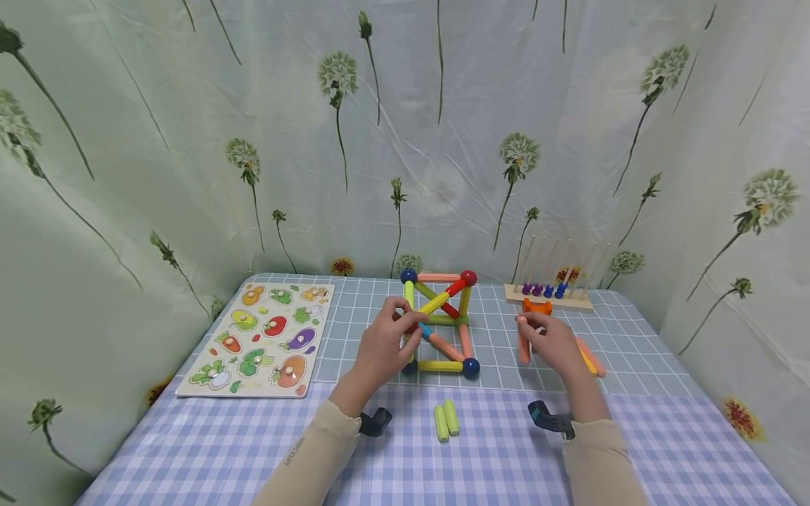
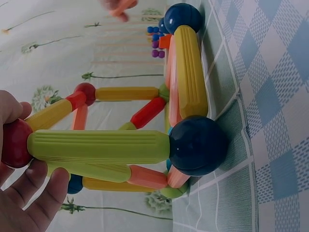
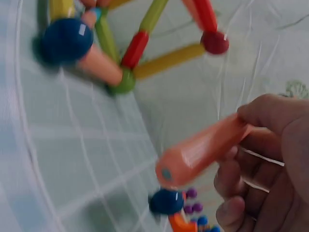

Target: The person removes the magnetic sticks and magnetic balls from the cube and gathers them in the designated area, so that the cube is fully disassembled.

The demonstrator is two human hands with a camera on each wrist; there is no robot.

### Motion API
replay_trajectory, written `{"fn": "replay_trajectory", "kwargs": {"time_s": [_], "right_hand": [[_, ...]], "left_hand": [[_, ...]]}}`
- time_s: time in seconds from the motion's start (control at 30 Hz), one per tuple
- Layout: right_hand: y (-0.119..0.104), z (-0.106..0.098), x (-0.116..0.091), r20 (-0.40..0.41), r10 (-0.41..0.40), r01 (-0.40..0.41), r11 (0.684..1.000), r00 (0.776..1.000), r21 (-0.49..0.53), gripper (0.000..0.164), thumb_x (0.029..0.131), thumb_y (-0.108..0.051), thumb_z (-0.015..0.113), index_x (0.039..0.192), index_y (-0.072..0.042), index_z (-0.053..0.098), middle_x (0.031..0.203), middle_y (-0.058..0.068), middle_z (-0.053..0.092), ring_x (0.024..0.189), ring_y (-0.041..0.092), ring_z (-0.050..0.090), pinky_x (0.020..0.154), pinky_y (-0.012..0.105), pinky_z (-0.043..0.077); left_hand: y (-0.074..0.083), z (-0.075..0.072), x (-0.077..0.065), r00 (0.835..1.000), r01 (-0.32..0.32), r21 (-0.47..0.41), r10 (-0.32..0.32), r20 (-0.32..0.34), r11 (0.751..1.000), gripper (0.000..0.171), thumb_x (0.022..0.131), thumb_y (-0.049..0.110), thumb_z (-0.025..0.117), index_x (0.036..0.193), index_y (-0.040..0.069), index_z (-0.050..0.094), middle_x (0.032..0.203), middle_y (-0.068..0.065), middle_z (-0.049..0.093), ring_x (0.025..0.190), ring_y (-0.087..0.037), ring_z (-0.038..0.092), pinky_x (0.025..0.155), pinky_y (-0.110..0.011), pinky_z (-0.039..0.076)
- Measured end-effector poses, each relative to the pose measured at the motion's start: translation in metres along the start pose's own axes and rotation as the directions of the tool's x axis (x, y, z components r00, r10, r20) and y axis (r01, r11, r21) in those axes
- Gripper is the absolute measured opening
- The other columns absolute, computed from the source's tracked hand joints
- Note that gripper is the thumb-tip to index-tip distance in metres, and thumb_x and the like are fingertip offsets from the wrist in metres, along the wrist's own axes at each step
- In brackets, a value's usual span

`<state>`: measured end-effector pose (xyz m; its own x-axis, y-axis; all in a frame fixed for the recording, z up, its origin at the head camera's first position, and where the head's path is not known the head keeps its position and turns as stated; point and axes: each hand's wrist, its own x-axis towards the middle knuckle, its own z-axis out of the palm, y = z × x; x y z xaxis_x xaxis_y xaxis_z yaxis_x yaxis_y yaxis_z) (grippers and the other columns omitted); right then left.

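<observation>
Salmon stick (image 3: 205, 151) aslant, free end downward

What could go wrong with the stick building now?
The left hand holds the red ball at a near corner of the stick frame; a hard tug might pull a stick loose. The right hand pinches the orange-pink stick near one end, so it might slip. The two loose green sticks lie near the frame, so a hand could bump them.

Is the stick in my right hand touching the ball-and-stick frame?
No, the right wrist view shows a clear gap between the salmon stick in your right hand and the ball-and-stick frame.
</observation>
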<state>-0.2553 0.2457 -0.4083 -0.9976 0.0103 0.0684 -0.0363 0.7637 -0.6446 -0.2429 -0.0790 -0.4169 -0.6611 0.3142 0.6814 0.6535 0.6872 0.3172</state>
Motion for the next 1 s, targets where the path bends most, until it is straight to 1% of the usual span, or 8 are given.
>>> {"fn": "replay_trajectory", "kwargs": {"time_s": [0.07,0.13,0.27,0.37,0.5,0.7,0.8,1.0], "right_hand": [[0.007,-0.003,-0.001,-0.003,0.010,-0.011,0.996,1.000,-0.087,0.055,0.103,-0.048,0.047,0.131,-0.003,0.061,0.106,0.016,0.066,0.091,0.028,0.058,0.077,0.040,0.051],[0.015,-0.005,-0.002,0.009,0.032,-0.030,0.988,0.999,-0.152,0.053,0.104,-0.047,0.046,0.131,-0.003,0.060,0.092,0.014,0.068,0.089,0.027,0.058,0.081,0.044,0.049],[0.026,-0.008,-0.003,0.054,0.081,-0.069,0.977,0.995,-0.200,0.050,0.105,-0.041,0.046,0.133,-0.002,0.056,0.067,0.007,0.063,0.082,0.025,0.059,0.080,0.044,0.046],[0.031,-0.006,-0.001,0.053,0.123,-0.109,0.970,0.991,-0.217,0.047,0.104,-0.036,0.048,0.135,-0.002,0.056,0.086,0.010,0.069,0.089,0.027,0.058,0.079,0.044,0.045],[0.036,-0.004,0.002,0.046,0.180,-0.164,0.957,0.983,-0.240,0.047,0.102,-0.034,0.053,0.135,-0.001,0.057,0.110,0.017,0.065,0.095,0.031,0.056,0.080,0.046,0.047],[0.044,0.000,0.004,0.047,0.194,-0.174,0.945,0.980,-0.278,0.043,0.100,-0.031,0.059,0.133,-0.005,0.059,0.113,0.019,0.064,0.090,0.029,0.057,0.073,0.042,0.048],[0.047,-0.001,0.003,0.044,0.177,-0.157,0.944,0.983,-0.290,0.040,0.098,-0.029,0.062,0.130,-0.005,0.061,0.107,0.017,0.065,0.085,0.027,0.057,0.069,0.041,0.048],[0.052,-0.002,0.001,0.028,0.156,-0.139,0.940,0.987,-0.312,0.028,0.096,-0.021,0.063,0.119,-0.004,0.065,0.100,0.016,0.066,0.085,0.028,0.060,0.072,0.047,0.050]], "left_hand": [[0.000,0.000,0.000,1.000,0.003,0.003,-0.003,0.002,1.000,0.018,0.091,0.015,0.072,0.109,0.017,0.073,0.109,-0.003,0.046,0.077,-0.010,0.053,0.054,-0.017,0.040],[0.001,-0.001,0.000,1.000,0.005,0.002,-0.005,0.006,1.000,0.018,0.091,0.015,0.072,0.109,0.017,0.073,0.109,-0.003,0.046,0.078,-0.010,0.053,0.055,-0.016,0.041],[0.002,-0.001,-0.001,1.000,0.010,0.008,-0.010,0.016,1.000,0.019,0.091,0.015,0.073,0.110,0.018,0.073,0.110,-0.003,0.046,0.078,-0.010,0.054,0.056,-0.017,0.043],[0.002,-0.001,-0.001,0.999,0.019,0.009,-0.019,0.025,1.000,0.019,0.092,0.017,0.072,0.110,0.018,0.073,0.111,-0.002,0.046,0.079,-0.009,0.054,0.056,-0.016,0.043],[0.002,-0.002,-0.001,0.999,0.033,0.004,-0.034,0.031,0.999,0.018,0.093,0.018,0.071,0.111,0.018,0.073,0.111,-0.002,0.045,0.079,-0.009,0.053,0.056,-0.016,0.042],[0.003,-0.002,-0.001,0.999,0.035,0.007,-0.035,0.020,0.999,0.018,0.092,0.017,0.072,0.110,0.020,0.072,0.110,-0.002,0.045,0.079,-0.009,0.052,0.056,-0.015,0.042],[0.002,-0.001,-0.001,0.999,0.031,0.005,-0.031,0.016,0.999,0.019,0.091,0.015,0.073,0.109,0.020,0.072,0.110,-0.002,0.045,0.078,-0.009,0.052,0.056,-0.016,0.041],[0.003,0.000,-0.001,1.000,0.029,0.002,-0.029,0.012,1.000,0.020,0.090,0.014,0.074,0.109,0.019,0.072,0.110,-0.002,0.045,0.078,-0.009,0.053,0.055,-0.016,0.041]]}}
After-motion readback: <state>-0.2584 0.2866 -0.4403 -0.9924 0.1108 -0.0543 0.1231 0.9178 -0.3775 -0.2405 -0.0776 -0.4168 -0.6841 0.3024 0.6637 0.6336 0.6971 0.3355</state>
